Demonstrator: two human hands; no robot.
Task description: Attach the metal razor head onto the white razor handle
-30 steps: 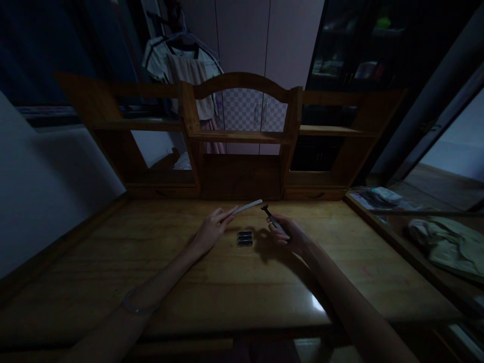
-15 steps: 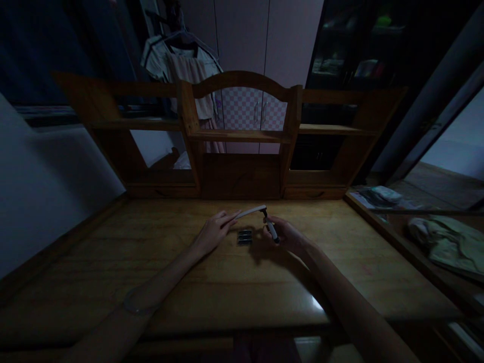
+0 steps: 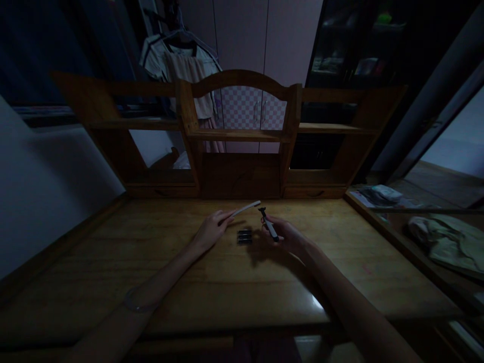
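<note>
My left hand (image 3: pixel 210 229) is closed around the lower end of a slim white toothbrush (image 3: pixel 245 207), whose head points up and to the right. My right hand (image 3: pixel 285 234) grips a white and black razor (image 3: pixel 270 228), its narrow dark head tipped up and to the left. The toothbrush head and the razor head are close together, with a small gap between them. On the desk between my hands lies a small dark ribbed piece (image 3: pixel 244 237), like a razor cartridge holder; its details are too dim to make out.
The wooden desk (image 3: pixel 170 297) has a shelf unit (image 3: pixel 242 135) along its back. A raised wooden edge (image 3: pixel 397 247) runs down the right side, with crumpled pale cloth (image 3: pixel 449 244) and papers beyond it. Clothes (image 3: pixel 185 65) hang behind on the left. The room is dim.
The toothbrush head has come away from the razor head and shifted slightly left. The razor has tilted a little further left. The dark ribbed piece has not moved.
</note>
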